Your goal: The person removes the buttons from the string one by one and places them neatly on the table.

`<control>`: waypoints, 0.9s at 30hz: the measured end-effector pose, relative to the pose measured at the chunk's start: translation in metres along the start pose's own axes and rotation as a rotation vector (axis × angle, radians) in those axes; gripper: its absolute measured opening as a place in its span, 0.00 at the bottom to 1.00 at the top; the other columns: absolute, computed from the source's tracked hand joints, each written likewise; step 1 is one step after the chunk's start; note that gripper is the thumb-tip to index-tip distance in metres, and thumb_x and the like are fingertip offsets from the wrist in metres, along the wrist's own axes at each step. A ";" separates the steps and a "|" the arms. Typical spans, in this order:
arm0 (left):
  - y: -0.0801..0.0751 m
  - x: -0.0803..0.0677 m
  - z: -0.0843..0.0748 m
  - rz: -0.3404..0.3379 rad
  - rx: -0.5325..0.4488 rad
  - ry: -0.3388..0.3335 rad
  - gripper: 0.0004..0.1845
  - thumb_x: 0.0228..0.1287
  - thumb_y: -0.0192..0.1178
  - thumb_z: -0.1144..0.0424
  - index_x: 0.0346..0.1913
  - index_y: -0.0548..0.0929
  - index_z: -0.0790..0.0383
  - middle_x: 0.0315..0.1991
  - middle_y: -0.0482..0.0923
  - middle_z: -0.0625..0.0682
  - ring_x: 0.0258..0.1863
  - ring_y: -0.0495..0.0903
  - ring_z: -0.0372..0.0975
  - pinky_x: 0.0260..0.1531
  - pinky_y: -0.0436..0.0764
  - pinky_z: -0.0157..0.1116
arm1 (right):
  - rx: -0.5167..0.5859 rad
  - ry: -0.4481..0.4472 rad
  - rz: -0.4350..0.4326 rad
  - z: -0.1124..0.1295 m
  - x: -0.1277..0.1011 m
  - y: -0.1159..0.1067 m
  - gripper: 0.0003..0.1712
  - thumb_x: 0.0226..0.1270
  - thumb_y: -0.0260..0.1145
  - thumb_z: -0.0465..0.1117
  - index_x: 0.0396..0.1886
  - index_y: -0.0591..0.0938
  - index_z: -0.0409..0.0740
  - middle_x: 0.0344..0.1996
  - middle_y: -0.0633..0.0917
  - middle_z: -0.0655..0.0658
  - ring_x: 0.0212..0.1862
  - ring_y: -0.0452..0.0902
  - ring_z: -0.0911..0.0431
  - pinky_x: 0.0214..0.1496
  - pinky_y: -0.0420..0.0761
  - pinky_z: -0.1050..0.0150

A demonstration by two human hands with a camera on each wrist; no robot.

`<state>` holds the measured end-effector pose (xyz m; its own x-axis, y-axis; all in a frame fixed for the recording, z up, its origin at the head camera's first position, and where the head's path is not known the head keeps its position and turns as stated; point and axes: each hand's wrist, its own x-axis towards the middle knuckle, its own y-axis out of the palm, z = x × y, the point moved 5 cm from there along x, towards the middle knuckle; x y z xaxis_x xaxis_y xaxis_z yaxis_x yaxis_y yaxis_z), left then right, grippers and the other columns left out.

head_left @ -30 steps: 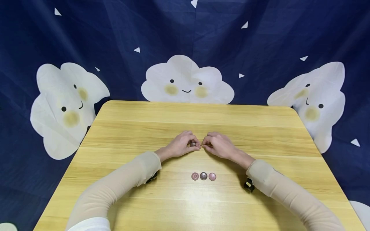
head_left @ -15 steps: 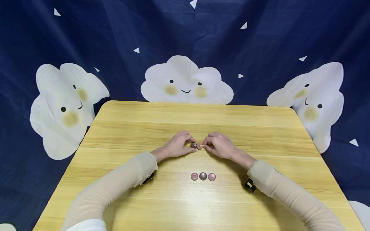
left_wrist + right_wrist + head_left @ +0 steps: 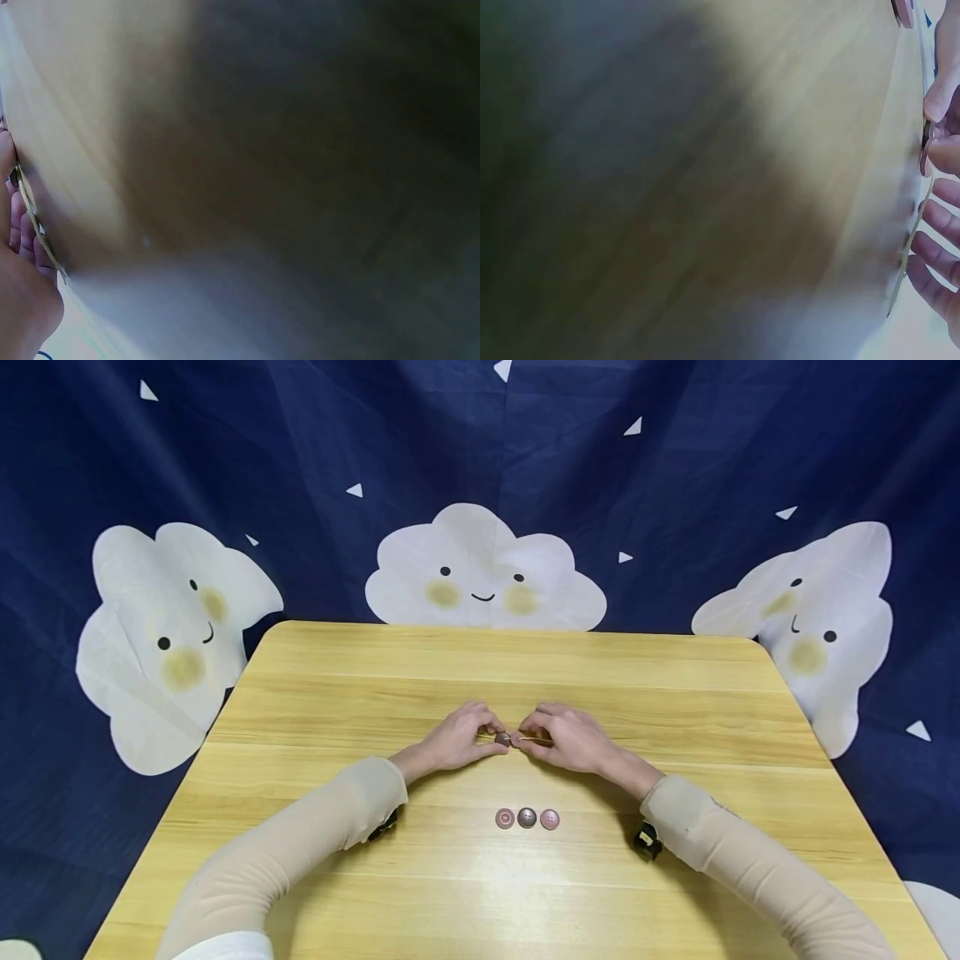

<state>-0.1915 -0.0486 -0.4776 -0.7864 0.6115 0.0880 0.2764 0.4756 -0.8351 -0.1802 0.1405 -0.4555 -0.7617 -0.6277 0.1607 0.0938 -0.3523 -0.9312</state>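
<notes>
My left hand point(image 3: 463, 737) pinches a dark brown button point(image 3: 502, 739) between thumb and index finger. Right beside it, close to edge to edge, is a pink button point(image 3: 516, 740) in the fingertips of my right hand point(image 3: 572, 739). A thin yellowish cord point(image 3: 537, 740) runs from the pink button back under the right palm. More cord point(image 3: 486, 737) shows inside the left hand's grip. In the right wrist view, the cord point(image 3: 904, 262) trails past the fingers, and the dark button point(image 3: 928, 133) is seen on edge. The left wrist view catches only part of the left hand point(image 3: 26, 292).
Three loose buttons lie in a row nearer me on the wooden table point(image 3: 337, 693): a pink one with a ringed centre point(image 3: 506, 818), a dark grey one point(image 3: 527, 817) and a plain pink one point(image 3: 550, 819). A blue cloud-print curtain point(image 3: 480, 435) hangs behind the far edge.
My right fingertips have shifted left along the cord to the pink button. The left fingers have drawn back slightly left, so more of the dark button shows. The loose row has stayed put.
</notes>
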 end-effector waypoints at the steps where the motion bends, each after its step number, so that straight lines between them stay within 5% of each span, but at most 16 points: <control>1: 0.000 0.000 0.000 -0.001 0.001 0.001 0.19 0.65 0.74 0.49 0.51 0.88 0.57 0.43 0.83 0.48 0.48 0.78 0.39 0.56 0.81 0.40 | -0.001 -0.001 0.005 0.001 0.001 0.000 0.14 0.68 0.75 0.54 0.49 0.90 0.55 0.38 0.86 0.54 0.36 0.74 0.62 0.34 0.75 0.67; 7: 0.000 0.001 0.001 -0.006 0.000 0.004 0.18 0.65 0.74 0.49 0.51 0.88 0.57 0.43 0.83 0.47 0.47 0.78 0.39 0.55 0.81 0.39 | -0.012 -0.003 0.038 0.004 0.006 0.003 0.20 0.65 0.77 0.55 0.53 0.89 0.53 0.44 0.88 0.52 0.43 0.79 0.58 0.41 0.82 0.62; 15: -0.001 0.001 -0.001 0.008 0.000 0.001 0.19 0.65 0.74 0.49 0.51 0.88 0.57 0.44 0.84 0.48 0.48 0.79 0.39 0.56 0.81 0.40 | -0.038 -0.044 0.035 0.006 0.010 0.004 0.12 0.68 0.75 0.51 0.47 0.91 0.53 0.40 0.87 0.52 0.41 0.77 0.59 0.41 0.80 0.65; 27: -0.001 0.001 -0.001 0.025 0.002 -0.013 0.19 0.64 0.74 0.48 0.51 0.88 0.56 0.44 0.84 0.47 0.48 0.78 0.39 0.57 0.81 0.40 | 0.076 0.019 0.016 0.000 0.003 -0.007 0.13 0.66 0.76 0.47 0.48 0.91 0.52 0.41 0.88 0.53 0.41 0.79 0.58 0.43 0.79 0.64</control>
<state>-0.1920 -0.0477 -0.4757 -0.7865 0.6146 0.0599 0.2946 0.4588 -0.8383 -0.1831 0.1410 -0.4483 -0.7716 -0.6207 0.1394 0.1538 -0.3946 -0.9059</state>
